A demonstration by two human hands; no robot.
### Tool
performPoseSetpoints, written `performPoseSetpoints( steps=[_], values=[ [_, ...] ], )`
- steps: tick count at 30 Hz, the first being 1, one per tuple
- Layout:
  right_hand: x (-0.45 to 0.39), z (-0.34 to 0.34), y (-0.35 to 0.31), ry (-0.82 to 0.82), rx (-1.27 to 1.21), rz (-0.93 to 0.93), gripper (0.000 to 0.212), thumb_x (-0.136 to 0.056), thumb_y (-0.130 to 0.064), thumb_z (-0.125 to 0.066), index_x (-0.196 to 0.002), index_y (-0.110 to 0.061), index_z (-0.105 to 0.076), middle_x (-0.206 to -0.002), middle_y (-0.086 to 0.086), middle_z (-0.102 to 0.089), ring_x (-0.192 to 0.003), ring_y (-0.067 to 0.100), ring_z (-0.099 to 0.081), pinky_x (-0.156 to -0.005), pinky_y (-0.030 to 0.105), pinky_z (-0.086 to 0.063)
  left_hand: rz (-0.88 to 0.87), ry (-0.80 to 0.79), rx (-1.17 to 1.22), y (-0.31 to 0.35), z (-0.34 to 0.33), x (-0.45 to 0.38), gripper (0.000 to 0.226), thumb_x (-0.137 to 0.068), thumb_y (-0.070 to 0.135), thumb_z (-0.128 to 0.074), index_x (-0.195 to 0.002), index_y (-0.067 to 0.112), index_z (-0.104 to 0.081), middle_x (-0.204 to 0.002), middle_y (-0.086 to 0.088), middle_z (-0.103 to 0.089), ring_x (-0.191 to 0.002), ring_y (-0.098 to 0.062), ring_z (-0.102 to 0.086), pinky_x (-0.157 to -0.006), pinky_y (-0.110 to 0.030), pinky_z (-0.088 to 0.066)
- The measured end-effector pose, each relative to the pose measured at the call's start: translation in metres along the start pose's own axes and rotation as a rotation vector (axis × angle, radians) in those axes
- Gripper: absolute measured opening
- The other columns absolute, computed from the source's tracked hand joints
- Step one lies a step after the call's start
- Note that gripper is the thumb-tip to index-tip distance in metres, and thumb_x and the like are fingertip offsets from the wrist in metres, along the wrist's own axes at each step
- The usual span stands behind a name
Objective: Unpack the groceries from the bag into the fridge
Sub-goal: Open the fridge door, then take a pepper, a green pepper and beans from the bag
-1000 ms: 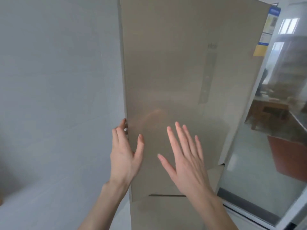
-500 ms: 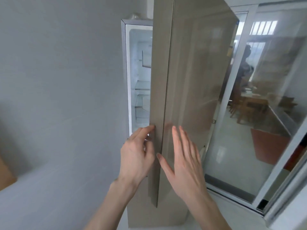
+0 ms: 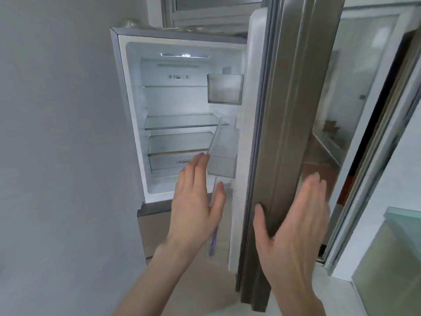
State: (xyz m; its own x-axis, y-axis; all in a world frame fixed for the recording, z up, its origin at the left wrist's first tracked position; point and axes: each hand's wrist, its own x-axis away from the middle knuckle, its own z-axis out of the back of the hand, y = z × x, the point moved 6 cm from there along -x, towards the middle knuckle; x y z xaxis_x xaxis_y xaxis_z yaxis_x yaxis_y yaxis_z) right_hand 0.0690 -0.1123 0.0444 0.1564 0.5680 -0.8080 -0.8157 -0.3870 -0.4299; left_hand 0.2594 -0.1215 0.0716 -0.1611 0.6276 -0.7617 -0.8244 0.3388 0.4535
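Fridge (image 3: 182,106): it stands against a grey wall, its upper compartment open and lit by a strip light at the top. This is my landmark for everything below.

Fridge door (image 3: 284,133): swung out to the right of the fridge, seen almost edge-on, so I see its metal edge and grey seal but little of its front.

My left hand (image 3: 196,208): raised in front of the fridge's lower opening, fingers straight and together, thumb out, holding nothing. Whether the fingertips touch the door bin just beyond them I cannot tell; they are blurred.

My right hand (image 3: 293,226): on the outer side of the fridge door, fingers straight and loosely spread, thumb lying along the door's edge. The fingertips are smeared by motion blur, and I cannot tell how firmly the palm presses.

Shelves (image 3: 182,122): two glass shelves inside the fridge, with a clear drawer below, partly hidden by my left hand.

Door bins (image 3: 225,88): one clear bin high on the door's inner side, another lower down. A third, below my left hand, is mostly hidden.

Grocery bag: not in view.

Top of the fridge: something crinkled and clear, cut off and too unclear to name.

Right of the fridge door: a glass sliding panel (image 3: 355,87), the room behind it hazy.
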Motion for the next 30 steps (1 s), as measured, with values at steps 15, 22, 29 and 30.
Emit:
performPoseSetpoints(
  steps=[15,22,29,30],
  values=[
    [-0.043,-0.016,-0.006,-0.164,0.525,0.287,0.067,-0.105,-0.037,-0.048,-0.164,-0.017,-0.022,-0.17,0.004,-0.023,-0.158,0.022,-0.019,-0.127,0.053,-0.018,-0.395,-0.193,0.316,0.026,-0.067,-0.034,0.068,-0.084,0.006,-0.035,-0.15,0.012,-0.051,-0.152,0.0,-0.055,-0.144,-0.018,-0.047,-0.118,-0.043,-0.039],
    [-0.055,0.004,0.034,-0.101,0.645,0.136,0.064,-0.103,-0.035,-0.054,-0.159,-0.013,-0.033,-0.166,0.007,-0.034,-0.156,0.024,-0.025,-0.124,0.054,-0.023,-0.516,-0.291,0.357,0.05,-0.119,-0.046,0.063,-0.092,0.008,-0.046,-0.155,0.013,-0.043,-0.161,-0.002,-0.041,-0.152,-0.016,-0.034,-0.122,-0.043,-0.034],
    [-0.086,-0.003,0.065,-0.083,0.711,0.152,0.062,-0.104,-0.037,-0.051,-0.16,-0.014,-0.033,-0.164,0.009,-0.036,-0.155,0.027,-0.028,-0.125,0.054,-0.021,-0.449,-0.253,0.219,0.049,-0.181,-0.084,0.067,-0.094,0.023,-0.047,-0.16,0.015,-0.034,-0.164,-0.006,-0.034,-0.156,-0.025,-0.026,-0.122,-0.057,-0.028],
    [-0.091,-0.004,0.073,-0.08,0.715,0.147,0.061,-0.104,-0.037,-0.052,-0.158,-0.014,-0.035,-0.162,0.009,-0.039,-0.153,0.028,-0.031,-0.125,0.054,-0.021,-0.453,-0.256,0.205,0.05,-0.19,-0.088,0.066,-0.095,0.024,-0.046,-0.16,0.015,-0.035,-0.164,-0.006,-0.036,-0.156,-0.026,-0.026,-0.122,-0.057,-0.027]
  ],
)
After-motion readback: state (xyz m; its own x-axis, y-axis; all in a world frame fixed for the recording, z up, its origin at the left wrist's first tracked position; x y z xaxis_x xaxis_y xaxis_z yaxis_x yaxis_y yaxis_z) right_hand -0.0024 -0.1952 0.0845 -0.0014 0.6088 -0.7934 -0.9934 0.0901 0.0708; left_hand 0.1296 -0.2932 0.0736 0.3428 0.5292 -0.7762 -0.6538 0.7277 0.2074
